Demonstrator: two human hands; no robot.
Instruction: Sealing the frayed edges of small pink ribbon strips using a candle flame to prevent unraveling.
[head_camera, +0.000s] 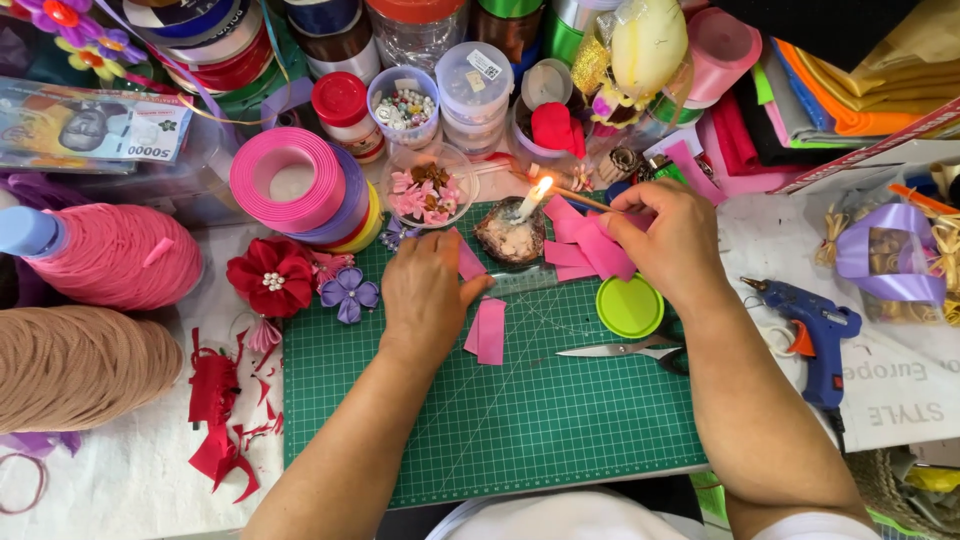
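My left hand (428, 295) rests on the green cutting mat (520, 420), pinching a short pink ribbon piece (469, 258). More cut pink ribbon pieces (488, 330) lie just right of it. My right hand (675, 243) holds a thin wooden stick (575, 196) that points toward the flame of a lit candle stub (522, 215) in a small dish. Under that hand lies a loose pile of pink ribbon squares (585, 250).
Scissors (620, 351), a green lid (629, 306) and a blue glue gun (815, 335) lie at right. Pink ribbon rolls (290, 180), red and purple fabric flowers (272, 277), bead jars, thread cones and red scraps (215, 420) crowd the left and back.
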